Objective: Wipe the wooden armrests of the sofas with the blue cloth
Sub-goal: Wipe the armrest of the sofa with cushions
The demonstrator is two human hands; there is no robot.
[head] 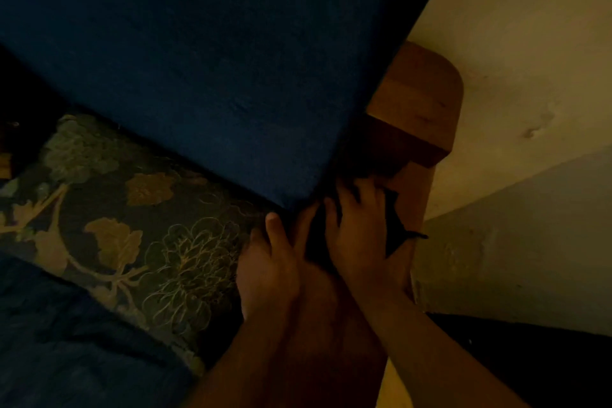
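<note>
Wood armrest [417,103]: my right hand [364,242] flat, pressing blue cloth [394,228] on it; left hand [268,262] flat alongside. Push into corner.

A curved brown wooden armrest [417,93] runs from the lower middle up toward a cream wall [530,43] with a grey lower band. The right hand [364,242] lies on the armrest with spread, fairly straight fingers, pressing a dark blue cloth [394,225] flat against the wood; a corner of the cloth sticks out past the armrest's outer edge. The left hand [268,268] rests just beside it on the inner edge, thumb pointing up along the wood, its fingers hidden. A large deep-blue upholstered back cushion [198,60] fills the upper left, above a dark floral-patterned seat cushion [132,225].
</note>
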